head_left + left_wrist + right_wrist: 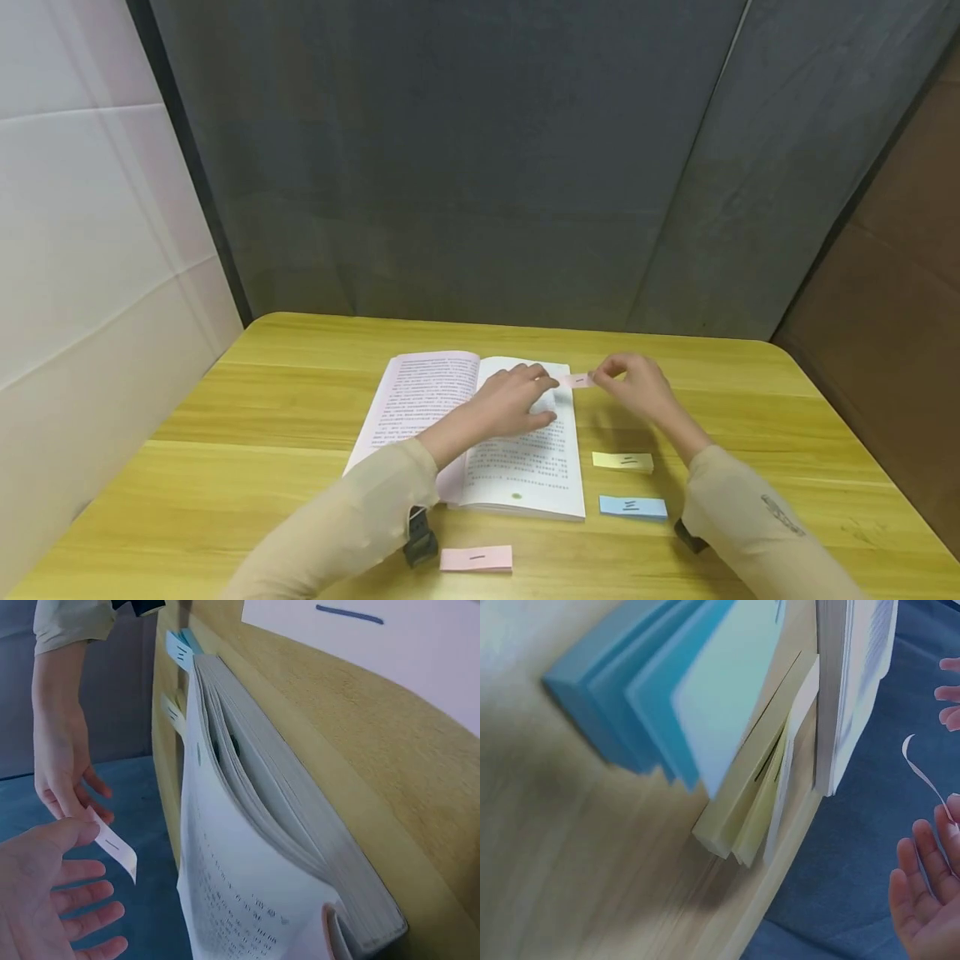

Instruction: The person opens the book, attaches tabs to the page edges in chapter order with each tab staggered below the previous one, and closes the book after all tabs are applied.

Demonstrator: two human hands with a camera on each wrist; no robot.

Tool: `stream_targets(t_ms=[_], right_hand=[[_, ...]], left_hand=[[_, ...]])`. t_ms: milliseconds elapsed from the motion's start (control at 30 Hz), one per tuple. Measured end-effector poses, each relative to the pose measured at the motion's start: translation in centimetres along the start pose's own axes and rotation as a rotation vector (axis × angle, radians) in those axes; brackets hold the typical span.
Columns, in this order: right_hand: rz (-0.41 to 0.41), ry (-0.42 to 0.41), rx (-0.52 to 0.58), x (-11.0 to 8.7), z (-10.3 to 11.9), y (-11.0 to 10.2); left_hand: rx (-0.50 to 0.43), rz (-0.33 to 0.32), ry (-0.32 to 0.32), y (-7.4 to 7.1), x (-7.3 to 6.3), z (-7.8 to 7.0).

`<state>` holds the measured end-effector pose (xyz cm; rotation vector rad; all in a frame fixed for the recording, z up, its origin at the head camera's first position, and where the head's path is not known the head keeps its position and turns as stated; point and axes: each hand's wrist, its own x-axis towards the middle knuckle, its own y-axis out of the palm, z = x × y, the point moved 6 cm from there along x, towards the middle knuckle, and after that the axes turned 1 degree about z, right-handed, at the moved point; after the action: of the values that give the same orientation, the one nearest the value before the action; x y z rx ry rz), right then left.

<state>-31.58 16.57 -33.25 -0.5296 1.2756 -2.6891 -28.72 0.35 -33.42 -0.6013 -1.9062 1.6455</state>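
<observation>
My right hand (636, 385) pinches one end of a small pink sticky note (579, 381) marked with a single dash, near the right edge of an open book (525, 479). In the left wrist view the note (115, 846) hangs from the fingertips and curls at its free end. Fingers spread, my left hand (513, 402) is over the book's right-hand page, its fingertips close to the note. The left wrist view shows the left hand (37, 892) with straight fingers and the thumb overlapping the note.
A yellow sticky note pad (622, 462) with two strokes and a blue pad (632, 507) with three lie right of the book. A pink pad (476, 558) with one stroke lies at the front. Dark and white curtains surround the wooden table (225, 442).
</observation>
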Motion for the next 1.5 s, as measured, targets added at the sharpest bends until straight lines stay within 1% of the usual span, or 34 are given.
stream_targets(t_ms=[233,467,667,900,1133,1367,1500], right_hand=[[0.021,0.037,0.002,0.4,-1.0,0.6],[0.06,0.077,0.014,0.5,-1.8,1.3],[0.064,0.108,0.012,0.5,-2.2,1.7],[0.067,0.131,0.018,0.6,-2.5,2.0],[0.059,0.14,0.012,0.7,-2.5,2.1],[0.064,0.145,0.007,0.7,-2.9,2.5],[0.07,0.145,0.001,0.7,-3.1,2.6]], left_hand=[[-0.009,0.017,-0.011,0.9,0.9,0.0],[0.024,0.036,-0.032,1.8,1.4,0.0],[0.053,0.054,-0.052,2.5,1.9,0.2],[0.072,0.1,-0.068,3.5,2.3,0.1],[0.095,0.127,-0.079,4.3,2.7,-0.1],[0.106,0.199,-0.116,5.1,3.0,-0.3],[0.118,0.219,-0.133,5.5,3.3,-0.2]])
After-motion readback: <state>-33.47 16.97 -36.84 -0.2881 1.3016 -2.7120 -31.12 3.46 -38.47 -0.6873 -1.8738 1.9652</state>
